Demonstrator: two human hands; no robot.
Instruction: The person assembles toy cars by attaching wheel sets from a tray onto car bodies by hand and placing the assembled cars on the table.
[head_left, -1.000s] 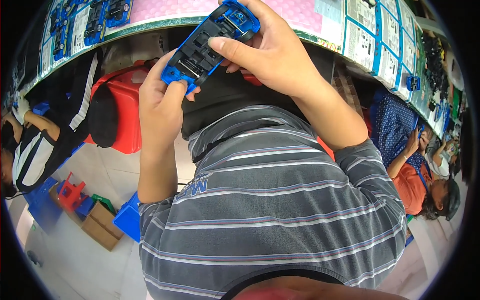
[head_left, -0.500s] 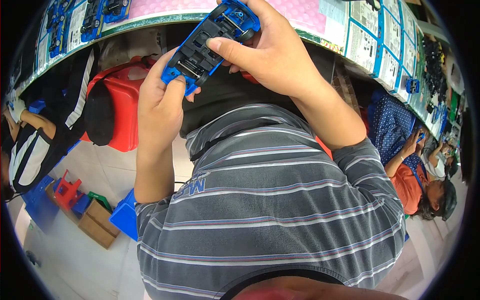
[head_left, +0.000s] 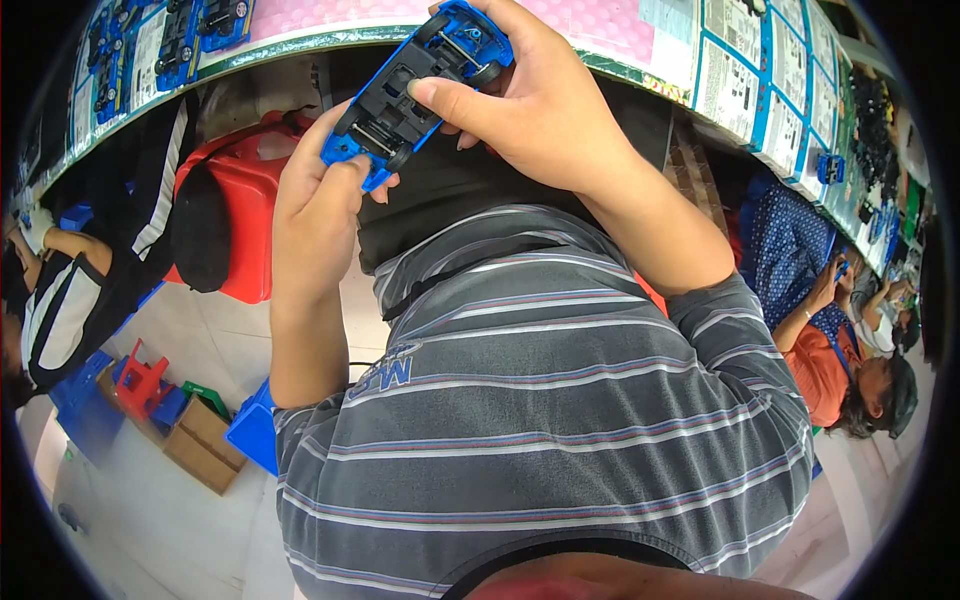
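Between my two hands is a blue toy car [head_left: 400, 100], underside up, its black base and metal axles showing. It is tilted, one end toward the upper right. My left hand [head_left: 318, 190] grips the lower-left end, thumb on the edge near an axle. My right hand [head_left: 530, 110] wraps around the upper-right end, its thumb pressed on the middle of the black base. Most of the fingers under the car are hidden. The car is held above my lap, by the edge of the workbench [head_left: 370, 28].
More blue toy cars [head_left: 180, 45] lie on the bench at upper left. Lidded blue-and-white trays [head_left: 775, 85] line the right side. A red stool [head_left: 250, 215] stands at left, near a person in black [head_left: 75, 290]. Another person in orange [head_left: 815, 370] sits at right.
My hands and the car have shifted very slightly left. My grip looks the same, and the car keeps its tilt.
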